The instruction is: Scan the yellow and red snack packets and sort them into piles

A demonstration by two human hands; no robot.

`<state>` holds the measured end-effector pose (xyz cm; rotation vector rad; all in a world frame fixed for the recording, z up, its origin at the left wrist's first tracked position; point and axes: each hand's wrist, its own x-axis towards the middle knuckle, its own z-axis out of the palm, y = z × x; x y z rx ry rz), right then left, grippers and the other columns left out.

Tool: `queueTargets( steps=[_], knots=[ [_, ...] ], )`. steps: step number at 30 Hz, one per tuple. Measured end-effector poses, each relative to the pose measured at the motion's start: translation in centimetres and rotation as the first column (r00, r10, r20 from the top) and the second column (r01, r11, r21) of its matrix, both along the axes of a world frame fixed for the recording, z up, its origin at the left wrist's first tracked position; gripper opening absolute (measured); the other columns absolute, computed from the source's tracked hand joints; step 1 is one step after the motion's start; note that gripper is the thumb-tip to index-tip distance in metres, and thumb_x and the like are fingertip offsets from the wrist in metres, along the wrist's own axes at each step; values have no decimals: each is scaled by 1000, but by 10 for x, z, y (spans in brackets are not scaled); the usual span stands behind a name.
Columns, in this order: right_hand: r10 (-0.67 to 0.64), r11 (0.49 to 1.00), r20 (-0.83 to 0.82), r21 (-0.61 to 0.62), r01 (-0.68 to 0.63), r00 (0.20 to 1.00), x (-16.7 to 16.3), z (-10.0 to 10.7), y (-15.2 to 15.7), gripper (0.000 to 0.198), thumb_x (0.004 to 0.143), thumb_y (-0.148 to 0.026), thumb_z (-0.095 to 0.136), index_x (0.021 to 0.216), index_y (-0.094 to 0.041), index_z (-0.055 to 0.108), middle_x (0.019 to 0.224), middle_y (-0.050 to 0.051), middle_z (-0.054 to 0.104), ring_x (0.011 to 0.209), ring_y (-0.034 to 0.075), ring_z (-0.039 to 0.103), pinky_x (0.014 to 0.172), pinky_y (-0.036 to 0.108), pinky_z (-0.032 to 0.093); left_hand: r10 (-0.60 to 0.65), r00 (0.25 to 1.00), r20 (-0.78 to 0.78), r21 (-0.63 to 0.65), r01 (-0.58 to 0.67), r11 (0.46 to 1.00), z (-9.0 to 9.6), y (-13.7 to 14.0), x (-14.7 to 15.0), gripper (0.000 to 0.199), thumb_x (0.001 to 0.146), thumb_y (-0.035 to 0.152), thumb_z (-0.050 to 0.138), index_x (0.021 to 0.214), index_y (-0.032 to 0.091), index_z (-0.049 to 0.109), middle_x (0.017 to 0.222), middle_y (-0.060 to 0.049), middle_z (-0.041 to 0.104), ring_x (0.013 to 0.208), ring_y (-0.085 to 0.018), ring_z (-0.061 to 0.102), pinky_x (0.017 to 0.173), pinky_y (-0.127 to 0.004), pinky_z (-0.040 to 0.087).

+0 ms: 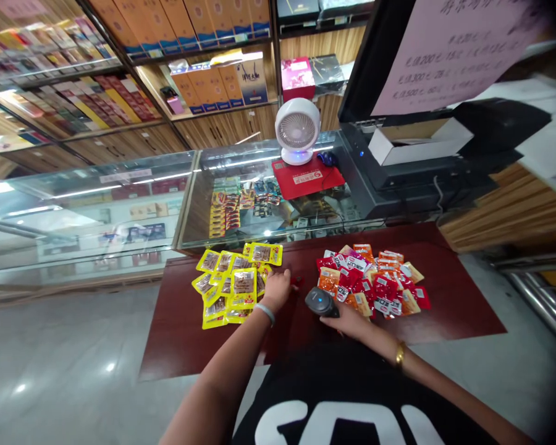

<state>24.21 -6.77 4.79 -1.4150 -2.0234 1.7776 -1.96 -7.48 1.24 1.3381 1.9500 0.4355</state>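
Observation:
A dark handheld barcode scanner with a small blue light is gripped in my right hand. It sits at the left edge of a loose pile of red, orange and white snack packets. My left hand is closed at the right side of a heap of yellow snack packets with clear windows. A small reddish bit shows by its fingertips, but I cannot make out what it is. Both piles lie on a dark red tabletop.
Behind the tabletop stands a glass display counter with small packs inside. On it are a white fan, a red mat and a blue mouse. A monitor and an open white box stand at right.

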Motion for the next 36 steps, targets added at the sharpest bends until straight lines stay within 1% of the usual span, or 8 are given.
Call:
queueTargets(
  steps=[4,12,17,21,23,27,32,36],
  knots=[
    [-2,1000,-18,21,2,1000,0,4,-2,50,75,-40,73,120,-19,67,119,11,74,113,35,67,100,50,49,180,968,175,-64,-171,983,-9,-14,10,38,64,29,84,80,23,51,72,-7,63,104,-38,64,103,-50,35],
    [-35,999,-21,30,36,999,6,4,-3,46,75,-45,71,112,-17,69,108,11,77,103,35,70,92,50,53,345,899,269,-99,-331,938,-15,-29,12,41,54,20,87,81,23,57,71,-6,62,99,-36,65,99,-46,39],
    [-54,999,-87,-2,54,995,12,2,-8,52,75,-47,72,116,-17,67,114,12,75,109,35,68,98,50,51,293,857,424,-70,-291,954,-17,-18,35,31,62,28,84,84,23,63,76,-3,66,89,-25,65,90,-34,45],
    [-71,997,-104,-28,69,992,17,0,-11,55,75,-48,72,119,-16,66,115,12,75,110,36,68,99,51,50,222,711,667,-83,-226,971,-17,9,56,25,65,27,82,84,18,69,84,-5,71,81,-20,64,82,-30,49],
    [-85,996,-111,-49,80,990,18,0,-12,54,74,-49,72,117,-17,68,114,12,76,111,36,67,100,51,49,420,545,726,-217,-398,891,-14,22,52,25,64,22,83,86,16,70,87,-7,71,82,-19,64,82,-28,50],
    [-120,991,-95,-70,114,988,21,-3,-13,51,73,-51,72,113,-19,70,109,9,77,110,36,67,98,54,51,753,152,640,-526,-628,574,-9,41,19,24,81,32,73,94,13,65,91,-11,69,79,-17,66,77,-29,53],
    [-137,990,-53,-34,136,989,26,-10,-11,55,70,-53,74,113,-19,70,111,11,77,109,37,68,99,53,50,821,26,571,-611,-654,446,-14,56,-12,26,92,35,57,106,13,58,98,-15,66,83,-19,67,74,-31,56],
    [-121,992,-73,-34,118,990,28,-15,-9,56,70,-51,75,114,-17,69,113,12,76,110,36,68,100,52,49,816,-18,578,-592,-697,405,-22,65,-14,29,93,37,55,113,15,55,103,-14,65,91,-19,66,76,-32,56]
  ],
)
